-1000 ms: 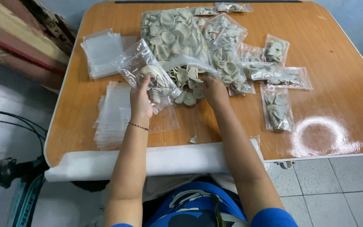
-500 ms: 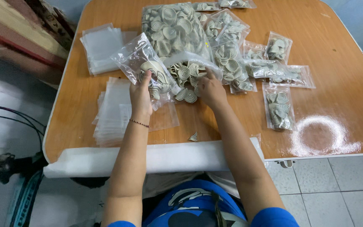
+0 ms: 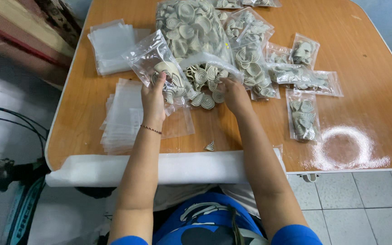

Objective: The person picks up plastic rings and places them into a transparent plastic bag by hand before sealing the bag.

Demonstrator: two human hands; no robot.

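Left hand: fingers clamped on small clear zip bag, its mouth tilted toward the right. Right hand: fingers curled into loose pile of beige spiral pieces, just left of its fingertips, between both hands. Wooden table: bare room lies rightward.

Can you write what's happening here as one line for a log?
left hand: holds small clear bag | right hand: on loose pile of spiral pieces | big bag behind | table: filled bags, empty bags
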